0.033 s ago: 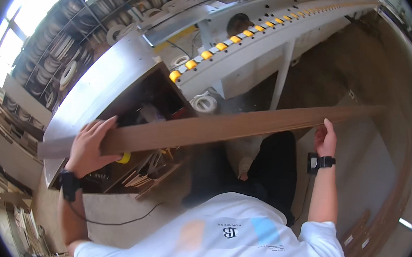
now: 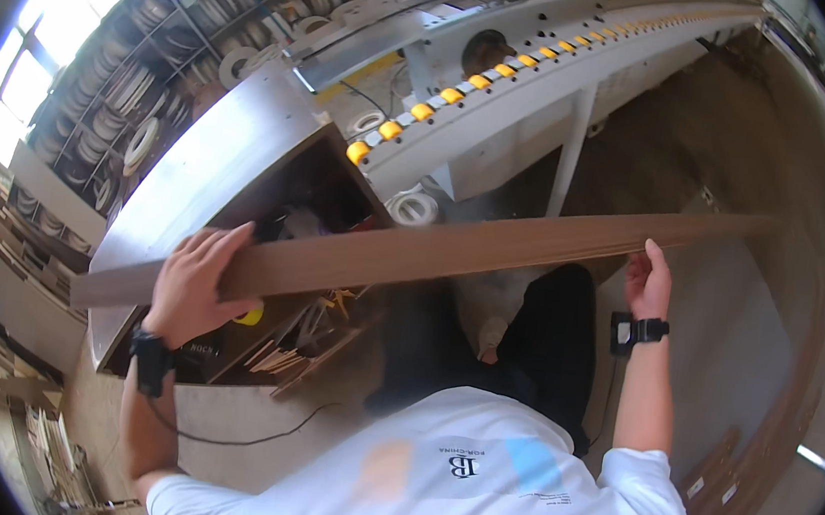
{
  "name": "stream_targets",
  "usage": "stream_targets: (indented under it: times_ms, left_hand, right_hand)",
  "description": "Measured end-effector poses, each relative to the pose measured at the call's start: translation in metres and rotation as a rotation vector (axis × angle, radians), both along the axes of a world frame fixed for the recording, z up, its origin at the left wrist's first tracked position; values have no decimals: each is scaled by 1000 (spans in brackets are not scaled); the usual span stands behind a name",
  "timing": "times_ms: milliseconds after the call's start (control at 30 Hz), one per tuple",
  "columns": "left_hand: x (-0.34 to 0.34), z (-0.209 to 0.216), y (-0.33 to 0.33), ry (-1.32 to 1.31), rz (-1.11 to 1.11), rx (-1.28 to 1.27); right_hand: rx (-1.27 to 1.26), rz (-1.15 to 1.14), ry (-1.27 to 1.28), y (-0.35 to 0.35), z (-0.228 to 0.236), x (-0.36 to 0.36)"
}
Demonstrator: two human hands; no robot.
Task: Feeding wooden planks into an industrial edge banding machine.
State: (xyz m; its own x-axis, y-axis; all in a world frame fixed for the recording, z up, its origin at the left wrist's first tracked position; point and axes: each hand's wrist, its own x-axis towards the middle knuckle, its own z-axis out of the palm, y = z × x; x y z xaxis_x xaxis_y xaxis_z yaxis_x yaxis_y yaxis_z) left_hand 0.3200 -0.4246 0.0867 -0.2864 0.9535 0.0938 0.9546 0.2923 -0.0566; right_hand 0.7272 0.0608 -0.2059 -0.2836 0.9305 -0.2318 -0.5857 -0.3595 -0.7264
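Note:
A long, narrow brown wood-grain board (image 2: 433, 254) runs across in front of me, its right end farther off and blurred. My left hand (image 2: 199, 280) is closed over the board near its left end, fingers over the far edge and thumb on the near side. At the board's near edge on the right is my right hand (image 2: 648, 282), fingers curled and fingertips against the edge. Part of its grip is hidden under the board. Below the left part of the board, an open wooden cabinet (image 2: 351, 176) holds thin strips and a yellow roll (image 2: 250, 314).
A curved metal tabletop (image 2: 208, 151) tops the cabinet. Beyond it runs a machine rail with yellow rollers (image 2: 452, 95). White tape rolls (image 2: 412, 207) lie by its foot. Racks of edging coils (image 2: 106, 115) stand at the left, and a pale panel (image 2: 724, 351) is at the right.
My left hand has shifted slightly right along the board. The right hand and the board are almost where they were.

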Motion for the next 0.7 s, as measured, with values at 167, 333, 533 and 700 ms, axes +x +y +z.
stream_targets:
  times_ms: [167, 333, 533, 700]
  left_hand:
    - [35, -14, 98, 154, -171, 200]
    - [37, -24, 127, 220, -185, 242]
    - [-24, -39, 62, 204, -114, 317]
    - [-51, -38, 12, 152, -45, 224]
  right_hand:
    - [176, 263, 117, -78, 91, -80]
    - [307, 553, -9, -126, 159, -116]
    - [162, -69, -146, -51, 154, -39]
    - [134, -269, -223, -10, 140, 25]
